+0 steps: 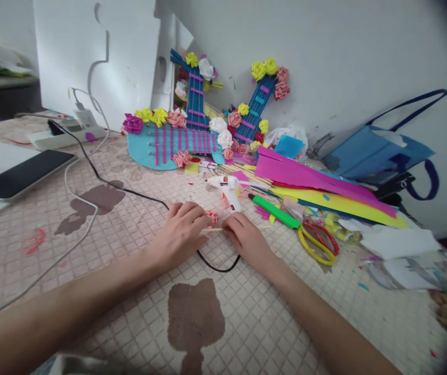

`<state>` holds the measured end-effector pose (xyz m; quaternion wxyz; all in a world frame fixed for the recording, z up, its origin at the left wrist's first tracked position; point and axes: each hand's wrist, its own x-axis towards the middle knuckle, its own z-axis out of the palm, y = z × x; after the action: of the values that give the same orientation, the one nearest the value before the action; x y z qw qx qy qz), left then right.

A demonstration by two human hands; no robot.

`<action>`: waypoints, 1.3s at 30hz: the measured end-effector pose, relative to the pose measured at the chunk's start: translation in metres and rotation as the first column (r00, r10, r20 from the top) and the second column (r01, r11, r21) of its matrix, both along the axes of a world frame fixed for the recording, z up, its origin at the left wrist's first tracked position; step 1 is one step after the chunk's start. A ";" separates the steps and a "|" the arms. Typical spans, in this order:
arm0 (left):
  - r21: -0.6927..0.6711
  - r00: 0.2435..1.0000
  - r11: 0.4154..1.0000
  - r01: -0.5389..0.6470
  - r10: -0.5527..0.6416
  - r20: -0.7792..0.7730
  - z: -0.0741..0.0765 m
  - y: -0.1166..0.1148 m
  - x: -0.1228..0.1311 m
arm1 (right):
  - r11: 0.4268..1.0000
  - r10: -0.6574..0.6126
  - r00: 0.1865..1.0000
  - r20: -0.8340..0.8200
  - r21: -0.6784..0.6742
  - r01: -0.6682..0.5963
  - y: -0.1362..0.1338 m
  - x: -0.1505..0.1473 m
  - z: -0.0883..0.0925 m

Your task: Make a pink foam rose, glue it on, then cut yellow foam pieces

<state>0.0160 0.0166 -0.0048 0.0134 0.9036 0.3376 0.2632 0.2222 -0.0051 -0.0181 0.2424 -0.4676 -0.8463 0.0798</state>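
Pale stick (216, 229) lies between the left hand (182, 232) and the right hand (248, 241), over the middle of the bench (262, 323). The right grip is closed on it; the left fingers and thumb bend at its nine-o'clock end, but I cannot tell whether they clamp it. Just beyond, at twelve o'clock, is a pink rosette (211, 215); whether the two are joined is unclear. Work looks well along: at eleven o'clock a turquoise panel (141, 148) already bears magenta rods and paper flowers, while this stick remains off it. The white glue gun (229, 191) is near, at one. Room is tightest towards three, with a green cutter (276, 211) and scissors (317, 245). A black cord (221, 270) loops at six; past it stretches the broadest open room, though the bench's near edge cannot be made out.
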 end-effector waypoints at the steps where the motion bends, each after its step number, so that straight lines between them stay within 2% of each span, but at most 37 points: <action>1: 0.012 1.000 1.000 -0.002 0.002 -0.015 -0.002 0.000 0.002 | 1.000 -0.001 1.000 -0.003 0.007 0.001 0.000 0.000 -0.001; 19: 0.123 0.997 0.992 -0.025 0.034 -0.076 -0.007 0.001 0.004 | 0.992 -0.010 0.994 0.108 0.124 -0.004 0.000 -0.002 -0.004; 26: 0.112 0.993 0.993 -0.022 0.035 -0.116 -0.008 0.001 0.005 | 0.969 0.059 0.976 0.211 0.224 -0.107 0.000 -0.009 -0.002; 32: 0.085 0.993 0.996 -0.027 0.037 -0.112 -0.006 -0.001 0.006 | 0.951 0.045 0.942 0.332 0.274 -0.142 0.004 -0.014 -0.005; 39: 0.050 0.993 0.998 -0.050 0.055 -0.102 -0.006 -0.002 0.005 | 0.965 0.055 0.956 0.288 0.232 -0.125 0.006 -0.016 -0.006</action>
<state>0.0212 0.0145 -0.0108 -0.0322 0.9069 0.3552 0.2242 0.2067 0.0009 -0.0237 0.1735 -0.4009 -0.8958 -0.0822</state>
